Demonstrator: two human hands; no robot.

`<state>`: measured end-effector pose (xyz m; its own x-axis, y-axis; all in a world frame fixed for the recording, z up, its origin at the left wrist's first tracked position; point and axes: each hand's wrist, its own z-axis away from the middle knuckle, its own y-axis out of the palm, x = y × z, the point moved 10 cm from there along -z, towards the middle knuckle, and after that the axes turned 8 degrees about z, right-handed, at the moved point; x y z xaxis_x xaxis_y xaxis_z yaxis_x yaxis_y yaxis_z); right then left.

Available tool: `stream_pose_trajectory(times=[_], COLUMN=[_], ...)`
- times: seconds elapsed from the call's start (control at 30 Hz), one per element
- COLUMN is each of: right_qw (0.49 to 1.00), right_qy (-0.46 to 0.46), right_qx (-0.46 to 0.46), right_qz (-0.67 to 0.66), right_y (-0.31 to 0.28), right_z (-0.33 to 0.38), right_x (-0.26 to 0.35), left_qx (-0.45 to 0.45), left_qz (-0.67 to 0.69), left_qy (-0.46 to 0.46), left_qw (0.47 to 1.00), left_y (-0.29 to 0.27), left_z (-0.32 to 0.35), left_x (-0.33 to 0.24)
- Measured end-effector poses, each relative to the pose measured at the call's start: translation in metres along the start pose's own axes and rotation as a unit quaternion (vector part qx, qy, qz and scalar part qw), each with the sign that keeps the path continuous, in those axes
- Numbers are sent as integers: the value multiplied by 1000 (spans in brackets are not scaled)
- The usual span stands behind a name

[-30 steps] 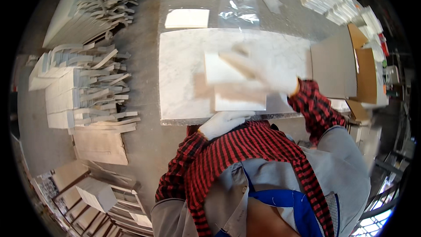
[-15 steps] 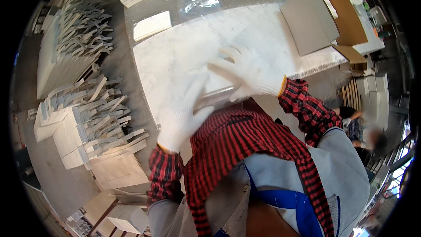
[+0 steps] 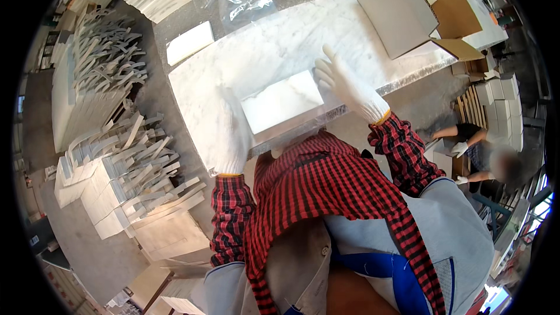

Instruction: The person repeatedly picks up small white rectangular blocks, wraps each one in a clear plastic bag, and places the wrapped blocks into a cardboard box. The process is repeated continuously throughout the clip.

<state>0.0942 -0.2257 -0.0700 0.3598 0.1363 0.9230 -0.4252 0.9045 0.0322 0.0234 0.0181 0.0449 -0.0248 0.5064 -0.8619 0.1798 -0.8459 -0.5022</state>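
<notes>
A white rectangular marble tile (image 3: 283, 104) with grey veins lies flat near the front edge of the marble-topped table (image 3: 280, 41). It may be a small stack of tiles; I cannot tell. My left hand (image 3: 231, 131), in a white knit glove, lies along the tile's left end, its fingers stretched and somewhat blurred. At the tile's right end, my right hand (image 3: 345, 84) is raised in the same kind of glove. Its fingers are extended and nothing is in them.
An open cardboard box (image 3: 402, 11) stands at the back right. Behind the table's left edge are another white tile (image 3: 191, 42) and clear plastic bags (image 3: 248, 3). Tile stacks with loose strips (image 3: 111, 52) fill the left. A co-worker (image 3: 487, 157) crouches at the far right.
My hands have moved apart from over the tile, uncovering its veined top. The right hand has shifted right, the left to the tile's left end. The whole view has shifted slightly.
</notes>
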Motion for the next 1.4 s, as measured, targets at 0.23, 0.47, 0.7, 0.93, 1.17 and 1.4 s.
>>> stream_pose_trajectory(times=[0.23, 0.47, 0.7, 0.93, 1.17, 1.4], right_qw=[971, 976, 978, 969, 858, 742], right_qy=[-12, 168, 3, -106, 55, -286], right_qx=[-101, 130, 209, 103, 190, 15], right_qz=[-217, -53, -5, 196, 475, 606], right_y=[5, 73, 81, 61, 38, 108], right_z=[29, 123, 110, -49, -104, -141], right_x=[-29, -28, 132, 128, 23, 182], left_qx=[212, 107, 227, 24, 116, 111], left_qz=[-88, 219, -98, 305, 286, 297], left_qy=[-151, 14, 142, -224, -250, -187], left_qw=[962, 970, 958, 925, 918, 930], left_y=[-1, -13, 30, 28, 42, 40], left_z=[-17, 24, 20, -32, -47, -51], left_x=[-12, 37, -26, 90, 125, 114])
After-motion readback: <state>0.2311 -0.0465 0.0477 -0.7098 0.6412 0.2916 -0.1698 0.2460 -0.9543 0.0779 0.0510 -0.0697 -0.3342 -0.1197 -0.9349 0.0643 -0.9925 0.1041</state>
